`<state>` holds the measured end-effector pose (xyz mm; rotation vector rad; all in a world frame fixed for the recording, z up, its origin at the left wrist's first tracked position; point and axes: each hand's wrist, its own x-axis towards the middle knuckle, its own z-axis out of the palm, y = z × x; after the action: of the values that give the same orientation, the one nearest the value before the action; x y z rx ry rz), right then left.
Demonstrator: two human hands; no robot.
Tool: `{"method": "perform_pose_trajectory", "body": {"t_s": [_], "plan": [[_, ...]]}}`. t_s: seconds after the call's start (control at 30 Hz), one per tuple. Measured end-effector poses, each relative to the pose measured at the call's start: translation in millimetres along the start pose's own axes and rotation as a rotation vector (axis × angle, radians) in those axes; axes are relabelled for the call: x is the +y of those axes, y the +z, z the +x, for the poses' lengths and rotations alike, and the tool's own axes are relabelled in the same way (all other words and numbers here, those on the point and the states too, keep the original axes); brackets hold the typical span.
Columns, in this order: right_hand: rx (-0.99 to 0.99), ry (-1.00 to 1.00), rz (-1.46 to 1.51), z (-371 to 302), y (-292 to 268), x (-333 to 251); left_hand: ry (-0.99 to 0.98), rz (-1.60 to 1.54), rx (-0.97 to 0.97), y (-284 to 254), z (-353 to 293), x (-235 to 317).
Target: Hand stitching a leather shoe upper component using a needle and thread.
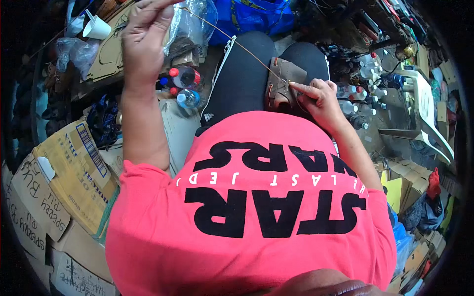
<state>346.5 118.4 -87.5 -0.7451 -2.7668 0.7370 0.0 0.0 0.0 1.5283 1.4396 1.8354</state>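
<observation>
A brown leather boat shoe rests on my lap between my thighs, with reddish-brown lacing along its sides. My right hand is closed at the shoe's right edge, its index finger laid on the leather beside the stitching; the shoe hides some of its fingertips. From that spot a thin brown cord runs taut up and to the left. My left hand is raised high at the upper left, its fingers pinched together on the cord's other end. The top of that hand is cut off by the picture's edge.
Plastic bottles stand left of my legs, and several more are on the right. A white plastic chair is at the right. Cardboard boxes pile up at the left. A white cup and blue bag lie ahead.
</observation>
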Motion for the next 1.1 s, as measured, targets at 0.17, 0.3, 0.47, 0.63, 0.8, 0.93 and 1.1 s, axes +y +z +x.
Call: {"method": "perform_pose_trajectory", "body": {"t_s": [0.17, 0.3, 0.47, 0.63, 0.8, 0.93, 1.1], "plan": [[-0.072, 0.000, 0.068, 10, -14, 14, -0.151, 0.266, -0.291, 57, -31, -24], [-0.101, 0.043, 0.161, 19, -14, 21, -0.267, 0.213, -0.460, 100, -56, -46], [-0.090, 0.070, 0.190, 21, -9, 28, -0.164, 0.297, -0.564, 117, -58, -59], [-0.066, 0.077, 0.243, 23, -4, 30, -0.136, 0.328, -0.607, 117, -55, -61], [-0.086, 0.097, 0.270, 26, -6, 28, -0.091, 0.368, -0.643, 115, -54, -60], [-0.110, 0.105, 0.276, 25, -6, 30, -0.034, 0.372, -0.661, 119, -53, -55], [-0.099, 0.067, 0.252, 23, -9, 28, 0.131, 0.467, -0.680, 119, -55, -63]]}}
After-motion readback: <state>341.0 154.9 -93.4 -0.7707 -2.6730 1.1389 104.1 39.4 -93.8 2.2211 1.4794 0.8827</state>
